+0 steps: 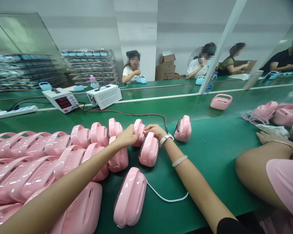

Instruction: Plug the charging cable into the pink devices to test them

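Note:
Both my hands reach forward over a green work table (pixel 210 152) to one pink plastic device (pixel 138 127) standing upright in a row of the same devices. My left hand (pixel 127 136) grips its left side. My right hand (pixel 156 130), with a white watch on the wrist, rests on its top right. Another pink device (pixel 148 150) stands just in front of it, and a further one (pixel 184 128) stands apart to the right. A larger-looking pink device (pixel 130 196) lies nearest me with a white cable (pixel 166 197) trailing from it.
Several pink devices (pixel 39 162) crowd the left of the table. A power supply (pixel 62 100) and a white box (pixel 104 96) sit behind, with red and black wires (pixel 141 114). A co-worker's arm (pixel 266 162) rests at the right. Other people sit at the far bench.

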`<state>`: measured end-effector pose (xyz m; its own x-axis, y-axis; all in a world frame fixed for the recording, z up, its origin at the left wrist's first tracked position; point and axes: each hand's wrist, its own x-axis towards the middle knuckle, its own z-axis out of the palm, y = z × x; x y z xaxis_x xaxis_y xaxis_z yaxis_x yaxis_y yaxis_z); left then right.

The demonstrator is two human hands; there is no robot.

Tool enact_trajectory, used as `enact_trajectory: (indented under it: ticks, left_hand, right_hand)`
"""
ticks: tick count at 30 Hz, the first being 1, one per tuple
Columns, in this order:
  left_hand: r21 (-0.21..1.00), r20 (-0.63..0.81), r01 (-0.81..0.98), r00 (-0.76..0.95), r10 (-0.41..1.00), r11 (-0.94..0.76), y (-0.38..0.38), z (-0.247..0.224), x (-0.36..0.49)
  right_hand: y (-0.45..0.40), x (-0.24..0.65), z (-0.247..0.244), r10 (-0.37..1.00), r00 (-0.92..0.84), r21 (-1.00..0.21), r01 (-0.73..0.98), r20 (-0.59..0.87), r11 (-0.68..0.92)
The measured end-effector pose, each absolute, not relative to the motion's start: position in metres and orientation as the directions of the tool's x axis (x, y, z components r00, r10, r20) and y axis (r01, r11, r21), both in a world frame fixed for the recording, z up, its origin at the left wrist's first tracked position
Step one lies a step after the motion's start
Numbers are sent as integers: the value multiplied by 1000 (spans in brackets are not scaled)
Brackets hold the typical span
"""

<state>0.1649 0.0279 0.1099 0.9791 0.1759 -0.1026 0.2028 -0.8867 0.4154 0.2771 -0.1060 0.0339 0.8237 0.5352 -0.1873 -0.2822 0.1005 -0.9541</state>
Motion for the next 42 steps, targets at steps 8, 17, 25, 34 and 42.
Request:
enact_trajectory:
  ticks: [8,17,25,34,42]
  left_hand:
    - [454,-53,176,984,171,-873,32,104,166]
    - [608,33,145,978,208,-780,43,107,165]
    - [633,40,154,972,230,-759,43,109,159]
    - [601,34,110,986,163,-792,45,110,169]
    - [612,9,79,994,107,-787,49,110,179]
  right_hand:
    - [-102,270,40,505,839,-958,-276,-202,76]
    - [-121,262,78,479,874,-975,-169,-80,145]
    - [-215,243,139,146,940,-951,301,309,75]
    - [-325,254,48,-155,964,-510,-24,215,-860]
    - [-344,242,19,-269,963,-344,-262,-26,-902]
